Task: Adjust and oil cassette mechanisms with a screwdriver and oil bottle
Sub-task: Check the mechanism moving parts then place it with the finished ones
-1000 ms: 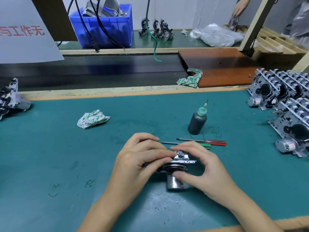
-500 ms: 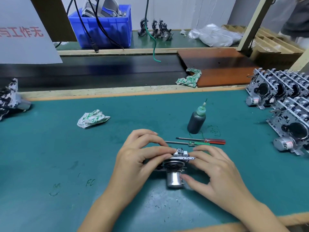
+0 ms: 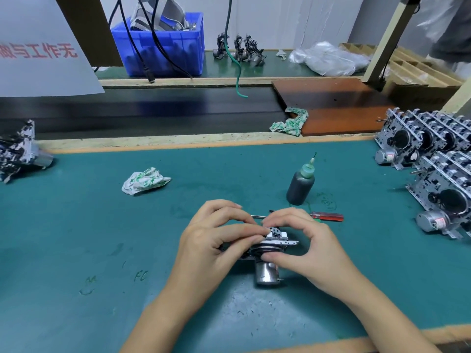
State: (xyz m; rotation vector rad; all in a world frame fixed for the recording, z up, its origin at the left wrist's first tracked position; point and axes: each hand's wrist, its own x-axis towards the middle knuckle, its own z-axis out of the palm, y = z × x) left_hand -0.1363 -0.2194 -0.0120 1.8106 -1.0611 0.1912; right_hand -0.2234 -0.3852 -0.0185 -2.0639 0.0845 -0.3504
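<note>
Both hands on one cassette mechanism [image 3: 274, 247], bench centre, on the teal mat [image 3: 76, 238]. Left hand [image 3: 216, 247] grips its left side, fingers curled over the top plate. Right hand [image 3: 308, 247] pinches it from the right, fingertips on top, thumb under by the flywheel. Motor can [image 3: 265, 272] points to 6 o'clock, toward the person. No tool in either hand.

Step in hand looks like seating or checking the unit by fingers before the tool work. To do it well: keep the left grip firm so the plate does not tilt, free the right hand for the tool, keep fingers off the top where the adjust point probably sits.

Red-handled screwdriver [image 3: 327, 216] lies at 1 o'clock of the mechanism, just behind the right hand, shaft partly hidden by the fingers. A second shaft shows beside it, its handle mostly hidden. Oil bottle [image 3: 300, 186] stands upright at 1 o'clock, just beyond the screwdrivers; a quick reach could tip it.

Crumpled rag [image 3: 145, 180] at 10 o'clock, well apart. Stacked mechanisms [image 3: 438, 161] at 2 to 3 o'clock. More mechanisms [image 3: 17, 151] at 9 o'clock, far edge. Blue bin [image 3: 158, 39] at 11 o'clock on the back bench. Nothing blocks the reach.
</note>
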